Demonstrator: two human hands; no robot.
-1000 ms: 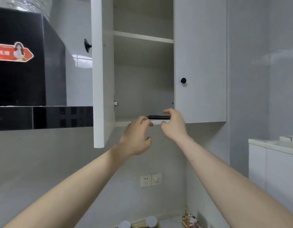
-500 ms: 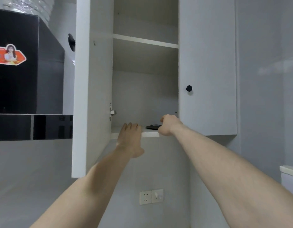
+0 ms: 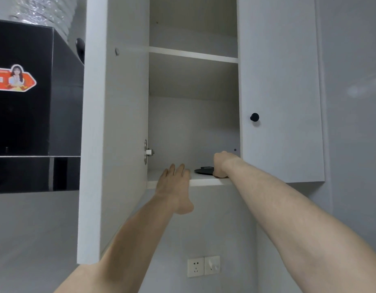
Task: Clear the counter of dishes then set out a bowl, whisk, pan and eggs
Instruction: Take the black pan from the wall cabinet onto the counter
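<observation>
Both arms are reaching up into the open white wall cabinet (image 3: 280, 102), where a flat black round dish (image 3: 203, 170) is lying on the bottom shelf. The right hand (image 3: 222, 163) is curling around the dish's right edge. The left hand (image 3: 175, 187) is resting flat-fingered on the shelf's front lip, just left of the dish.

Soft even light, slight blur, wide-angle bending
</observation>
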